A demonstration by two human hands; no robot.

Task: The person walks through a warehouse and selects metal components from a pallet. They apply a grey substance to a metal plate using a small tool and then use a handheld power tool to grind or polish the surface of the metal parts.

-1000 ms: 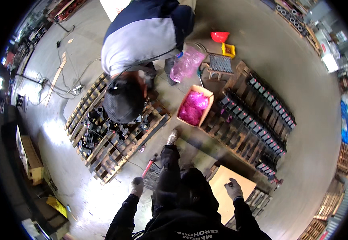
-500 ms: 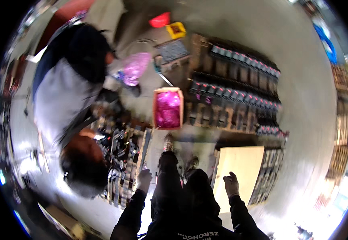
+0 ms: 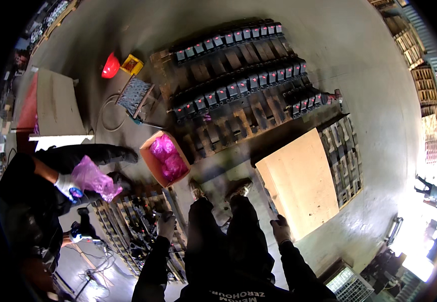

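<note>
Two gloved hands hang low in the head view, and from where I stand both look loosely curled. The left hand (image 3: pixel 166 225), low and left of the middle, is close to the dark parts (image 3: pixel 143 217) on a wood pallet (image 3: pixel 181 235). The right hand (image 3: pixel 281 229), low and right of the middle, is by the left edge of the tan board (image 3: pixel 299 181), which lies on more slats (image 3: pixel 343 157). I can't tell if either hand holds or touches a thing.

At the left of the frame, a co-worker's hand (image 3: pixel 67 186) has a pink bag (image 3: pixel 95 179). The box (image 3: pixel 148 156) sits near the middle, just ahead of the left shoe (image 3: pixel 197 190). I think a foot could knock it if the person looks away. A toe might also trip on the pallet, because the gap is tight.
</note>
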